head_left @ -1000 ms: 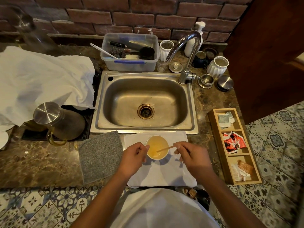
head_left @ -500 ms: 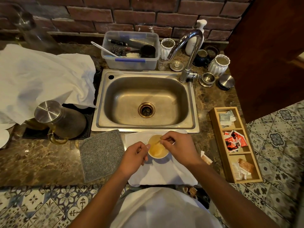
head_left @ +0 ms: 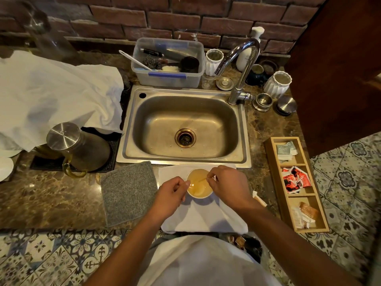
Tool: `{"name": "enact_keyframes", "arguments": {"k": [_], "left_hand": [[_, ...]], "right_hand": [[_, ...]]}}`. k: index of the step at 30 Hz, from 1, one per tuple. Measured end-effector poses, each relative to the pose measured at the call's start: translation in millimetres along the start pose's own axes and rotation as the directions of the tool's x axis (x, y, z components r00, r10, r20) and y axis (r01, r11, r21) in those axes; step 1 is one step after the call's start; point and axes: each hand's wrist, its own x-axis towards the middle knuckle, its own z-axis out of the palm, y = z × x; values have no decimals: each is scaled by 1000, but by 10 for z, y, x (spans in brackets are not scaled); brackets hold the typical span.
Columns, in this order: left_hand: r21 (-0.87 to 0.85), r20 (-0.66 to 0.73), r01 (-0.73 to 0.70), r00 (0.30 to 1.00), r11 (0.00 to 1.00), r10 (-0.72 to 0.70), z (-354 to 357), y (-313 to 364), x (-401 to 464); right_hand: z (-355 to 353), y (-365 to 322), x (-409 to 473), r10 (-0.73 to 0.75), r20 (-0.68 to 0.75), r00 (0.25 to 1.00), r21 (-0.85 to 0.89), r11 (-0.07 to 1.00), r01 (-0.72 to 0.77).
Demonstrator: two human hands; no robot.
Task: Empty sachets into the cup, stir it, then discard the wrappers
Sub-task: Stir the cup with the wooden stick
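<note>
Wooden stirrer point(head_left: 201, 179) — upper end hidden by right hand point(head_left: 227, 185).

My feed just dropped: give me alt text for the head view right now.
The right hand stirs amber liquid in a white cup with a thin wooden stirrer while the left hand steadies the cup's side. The cup sits on a white cloth before a steel sink; a torn wrapper lies right of the cloth.

cup point(head_left: 199, 183): lower centre, on white cloth point(head_left: 203, 217), amber liquid inside
right hand point(head_left: 227, 185): pinching thin stick point(head_left: 201, 179) w/ tip in cup
left hand point(head_left: 172, 193): steadying cup's left side
sachet tray point(head_left: 321, 217): right edge, three compartments
</note>
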Motion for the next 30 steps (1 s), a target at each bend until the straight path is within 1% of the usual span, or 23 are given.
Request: {"name": "enact_keyframes", "arguments": {"k": [2,5,10,14,19,25,30], "left_hand": [[-2,21,-10,1000,1000,10,4,11,-8],[-36,76,-8,997,999,10,10,17,-28],[-33,78,-24,997,999,27,-22,-10,-16],[-38,74,-22,997,999,25,6,13,-18],[-51,59,-20,998,998,23,14,-16,-2],[-59,58,-29,998,998,32,30,-27,2],[-66,64,-12,998,998,16,23,-56,31]], "right_hand": [[-32,7,-22,-9,6,1000,-45,999,10],[-18,-31,-63,-63,47,997,-137,988,69],[-6,-65,-81,-66,96,993,-199,976,84],[8,-109,-143,-63,115,991,-196,977,85],[83,-165,-133,-60,123,991,-129,989,76],[235,-225,-58,-82,56,995,-75,994,86],[146,-241,107,-82,57,995,-57,995,85]]}}
